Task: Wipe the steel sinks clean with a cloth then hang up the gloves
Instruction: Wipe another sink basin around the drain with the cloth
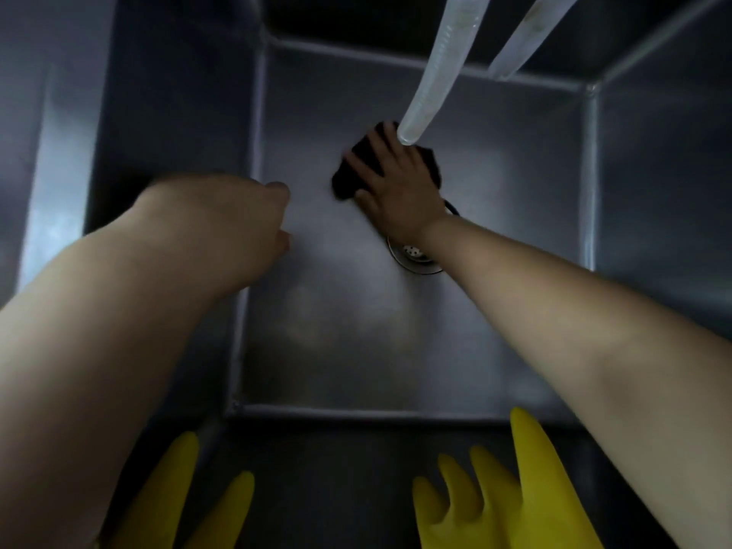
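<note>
Nearest, two yellow gloves lie on the front rim, unhung. One steel sink is in view. The left hand hangs over its left wall, fingers curled loosely, holding nothing. Farther in, the right hand presses one dark cloth flat-fingered onto the basin floor, just beyond the single drain. Two translucent hoses hang above. Step in hand: wiping. Next: sweep the remaining floor and walls
</note>
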